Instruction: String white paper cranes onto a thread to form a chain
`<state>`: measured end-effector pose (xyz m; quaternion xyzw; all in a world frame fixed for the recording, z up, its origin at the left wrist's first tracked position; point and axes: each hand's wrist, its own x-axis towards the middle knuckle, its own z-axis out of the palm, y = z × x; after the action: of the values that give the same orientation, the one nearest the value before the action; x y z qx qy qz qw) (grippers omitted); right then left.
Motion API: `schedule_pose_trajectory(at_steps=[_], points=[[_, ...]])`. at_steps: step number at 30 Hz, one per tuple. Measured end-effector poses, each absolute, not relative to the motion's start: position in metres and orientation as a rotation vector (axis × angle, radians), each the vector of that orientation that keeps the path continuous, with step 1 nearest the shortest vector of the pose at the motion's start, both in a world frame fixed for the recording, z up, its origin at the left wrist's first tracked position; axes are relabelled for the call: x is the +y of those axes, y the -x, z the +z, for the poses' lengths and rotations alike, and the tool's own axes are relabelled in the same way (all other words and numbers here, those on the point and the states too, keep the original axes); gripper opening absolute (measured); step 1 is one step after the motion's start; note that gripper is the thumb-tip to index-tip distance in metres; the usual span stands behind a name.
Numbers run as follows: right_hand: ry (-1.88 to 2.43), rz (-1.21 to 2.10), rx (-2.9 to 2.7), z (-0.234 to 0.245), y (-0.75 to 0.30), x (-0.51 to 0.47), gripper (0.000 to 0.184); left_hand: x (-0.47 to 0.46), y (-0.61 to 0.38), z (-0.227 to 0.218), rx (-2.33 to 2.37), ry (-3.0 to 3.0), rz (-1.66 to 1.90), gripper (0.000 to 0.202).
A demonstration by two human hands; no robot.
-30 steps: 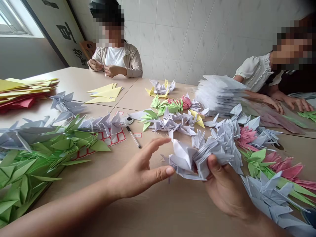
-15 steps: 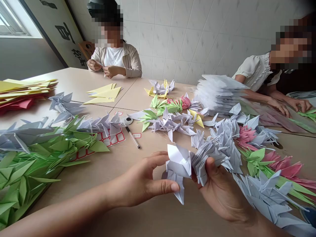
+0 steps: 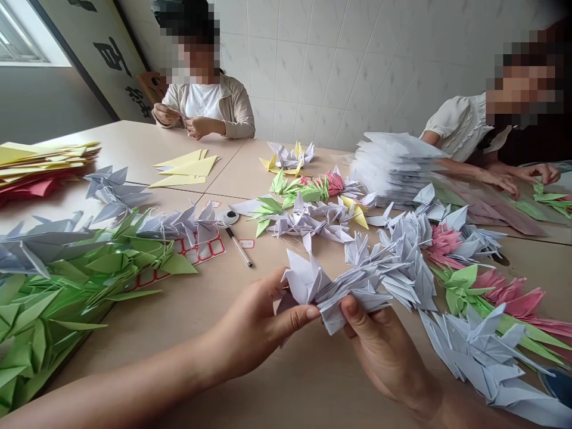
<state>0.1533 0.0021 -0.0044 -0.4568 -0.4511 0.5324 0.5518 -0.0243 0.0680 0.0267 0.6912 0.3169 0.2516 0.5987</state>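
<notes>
Above the beige tabletop [image 3: 111, 140], the left hand [image 3: 254, 336] and right hand [image 3: 384, 351] each clamp thumb and fingers onto a bunched strand of pale grey-white origami paper cranes [image 3: 344, 292], held between them over the table.

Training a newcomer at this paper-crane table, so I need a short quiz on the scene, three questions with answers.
1. True or false: the left hand and right hand both hold the same strand of pale grey paper cranes.
2. What colour are the flat folded paper triangles nearest the co-worker in the beige jacket? A yellow, B green, C red.
3. Fill in the blank: the slim black-tipped pen lies right of a sheet of ____-bordered labels.

Key: 1 true; 2 A; 3 red.
</notes>
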Motion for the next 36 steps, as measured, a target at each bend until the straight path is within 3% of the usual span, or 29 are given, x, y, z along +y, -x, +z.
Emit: schedule_pose_trajectory(at_steps=[7, 13, 21, 25, 31, 36], points=[[1.242, 1.042, -1.427, 0.001, -0.162, 0.002, 0.034, 0.074, 0.026, 0.023, 0.7, -1.352, 0.559, 0.029], [1.186, 0.448, -1.926, 0.008, -0.168, 0.0, 0.008, 0.075, 0.027, 0.025, 0.854, -1.542, 0.582, 0.029], [1.079, 0.215, -2.164, 0.014, -0.173, -0.002, 0.037, 0.072, 0.025, 0.026, 0.858, -1.838, 0.557, 0.029], [1.098, 0.201, -2.065, 0.012, -0.174, -0.005, 0.041, 0.072, 0.028, 0.024, 0.73, -1.914, 0.617, 0.025], [1.05, 0.46, -2.003, 0.017, -0.175, -0.003, 0.022, 0.075, 0.032, 0.027, 0.483, -2.073, 0.644, 0.018], [1.059, 0.516, -1.856, 0.012, -0.172, -0.004, 0.027, 0.074, 0.032, 0.03, 0.477, -2.072, 0.542, 0.022]])
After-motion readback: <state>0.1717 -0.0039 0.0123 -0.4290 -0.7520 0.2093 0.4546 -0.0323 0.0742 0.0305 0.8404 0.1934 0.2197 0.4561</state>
